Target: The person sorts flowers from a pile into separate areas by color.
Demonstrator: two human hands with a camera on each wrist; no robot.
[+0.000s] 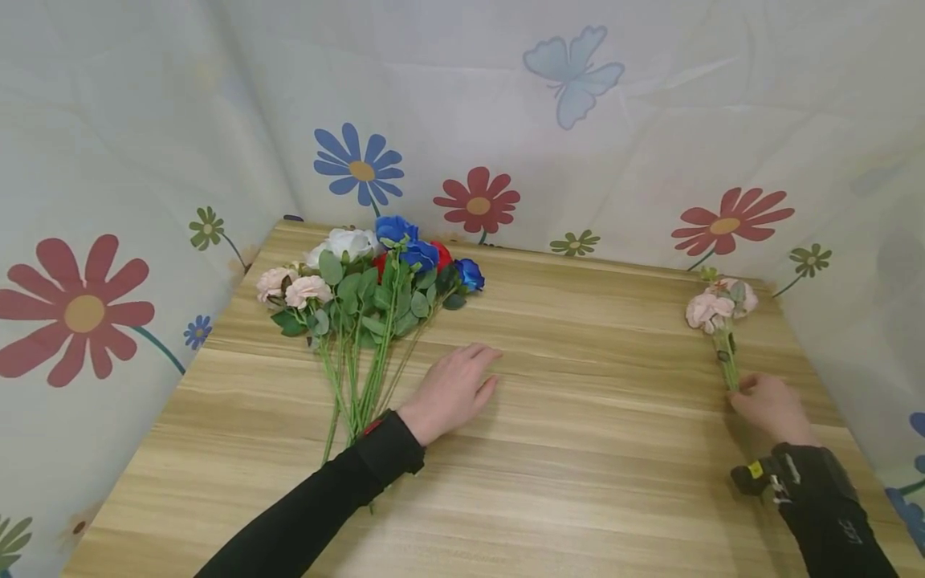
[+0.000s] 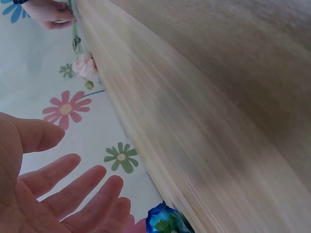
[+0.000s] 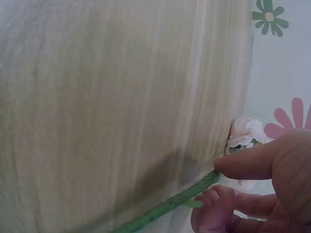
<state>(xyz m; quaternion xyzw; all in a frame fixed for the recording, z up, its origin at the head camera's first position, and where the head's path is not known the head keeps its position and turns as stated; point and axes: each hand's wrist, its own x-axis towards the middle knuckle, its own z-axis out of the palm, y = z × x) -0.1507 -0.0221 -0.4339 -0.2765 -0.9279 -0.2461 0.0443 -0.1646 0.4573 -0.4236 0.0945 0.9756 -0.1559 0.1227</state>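
At the right side of the table my right hand (image 1: 775, 409) pinches the green stem (image 3: 167, 206) of a pale pink artificial flower (image 1: 711, 310) between thumb and fingers. Its blooms point toward the far edge. My left hand (image 1: 450, 392) is held over the table with its fingers extended and parted, nothing in it. Just left of that hand lies a bunch of artificial flowers: pale pink blooms (image 1: 308, 291), white ones (image 1: 352, 243), blue ones (image 1: 421, 254) and red ones (image 1: 443, 256). Their long green stems (image 1: 376, 373) run toward me, partly hidden by my left forearm.
The wood-grain table (image 1: 578, 449) narrows toward its far edge. A pale curtain (image 1: 448, 96) printed with flowers and a butterfly hangs behind it and along both sides. Bare wood lies between the bunch and the pink flower.
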